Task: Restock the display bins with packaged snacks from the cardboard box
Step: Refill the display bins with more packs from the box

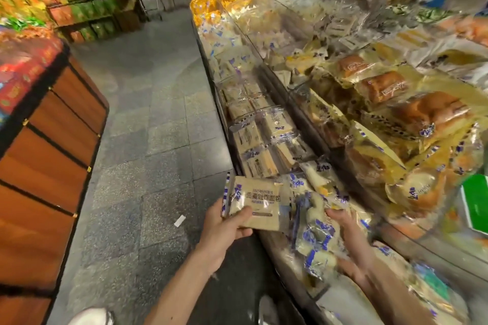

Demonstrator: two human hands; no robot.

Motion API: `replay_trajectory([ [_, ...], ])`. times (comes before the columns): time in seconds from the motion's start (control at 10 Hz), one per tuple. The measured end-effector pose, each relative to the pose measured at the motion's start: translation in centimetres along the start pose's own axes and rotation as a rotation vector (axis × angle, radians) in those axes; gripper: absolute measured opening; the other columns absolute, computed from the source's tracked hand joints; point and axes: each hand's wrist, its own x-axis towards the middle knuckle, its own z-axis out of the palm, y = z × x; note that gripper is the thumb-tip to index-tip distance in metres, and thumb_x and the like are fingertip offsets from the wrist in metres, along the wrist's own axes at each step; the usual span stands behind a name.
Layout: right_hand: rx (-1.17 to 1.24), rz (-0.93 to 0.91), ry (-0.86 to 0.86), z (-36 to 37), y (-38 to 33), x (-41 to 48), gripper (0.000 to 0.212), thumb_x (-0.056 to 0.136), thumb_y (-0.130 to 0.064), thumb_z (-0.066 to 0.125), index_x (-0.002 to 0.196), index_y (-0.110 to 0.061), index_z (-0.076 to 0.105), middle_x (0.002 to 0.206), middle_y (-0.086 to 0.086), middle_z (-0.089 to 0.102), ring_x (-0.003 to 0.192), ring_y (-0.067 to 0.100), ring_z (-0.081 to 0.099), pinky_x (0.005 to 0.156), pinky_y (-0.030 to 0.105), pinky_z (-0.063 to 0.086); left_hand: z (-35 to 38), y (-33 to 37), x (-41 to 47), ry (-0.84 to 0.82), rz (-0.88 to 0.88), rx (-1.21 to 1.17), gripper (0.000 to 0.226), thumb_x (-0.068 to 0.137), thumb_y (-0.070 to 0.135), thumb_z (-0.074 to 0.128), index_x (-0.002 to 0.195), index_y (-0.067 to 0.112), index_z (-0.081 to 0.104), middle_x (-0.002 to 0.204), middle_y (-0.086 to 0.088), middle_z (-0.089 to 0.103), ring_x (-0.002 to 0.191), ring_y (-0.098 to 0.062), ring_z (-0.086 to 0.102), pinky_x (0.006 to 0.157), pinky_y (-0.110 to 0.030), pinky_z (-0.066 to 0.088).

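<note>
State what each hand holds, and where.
Left hand pinches a flat bread packet by its lower left corner. Right hand lies among blurred packets; hold cannot be told.

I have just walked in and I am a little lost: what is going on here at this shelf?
A person stands at the display bins full of packaged bread. The left hand grips a flat beige packet just outside the near bin. The right hand is among the blue-and-white packets in that bin; blur hides whether it holds any. No cardboard box is in view.
</note>
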Motion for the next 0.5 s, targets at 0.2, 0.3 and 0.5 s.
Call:
replay_trajectory([
  [0.2, 0.329, 0.71, 0.283, 0.7, 0.6, 5.6, 0.062, 0.073, -0.054, 0.074, 0.122, -0.019, 0.063, 0.123, 0.002, 0.063, 0.102, 0.026, 0.066, 0.081, 0.041, 0.048, -0.7, 4.7, 10.1, 0.013, 0.053, 0.223, 0.022, 0.09, 0.009, 0.072, 0.095, 0.026, 0.06, 0.1, 0.002, 0.073, 0.081, -0.009, 0.069, 0.065, -0.026, 0.058],
  [0.3, 0.313, 0.681, 0.316, -0.4, 0.9, 6.9, 0.08, 0.06, -0.062, 0.078, 0.129, -0.026, 0.061, 0.133, -0.003, 0.061, 0.115, 0.024, 0.058, 0.087, 0.041, 0.047, -0.4, 6.3, 14.5, -0.048, 0.112, 0.377, 0.025, 0.091, 0.009, 0.071, 0.093, 0.03, 0.057, 0.102, 0.005, 0.067, 0.078, -0.005, 0.062, 0.064, -0.02, 0.053],
  [0.5, 0.342, 0.599, 0.41, -1.6, 4.2, 8.9, 0.089, 0.057, -0.071, 0.079, 0.133, -0.028, 0.062, 0.146, -0.009, 0.052, 0.14, 0.015, 0.041, 0.117, 0.046, 0.03, 1.3, 7.8, 24.1, -0.315, 0.173, 0.917, 0.079, 0.087, 0.031, 0.076, 0.152, 0.01, 0.037, 0.152, -0.005, 0.043, 0.137, -0.024, 0.044, 0.106, -0.033, 0.038],
])
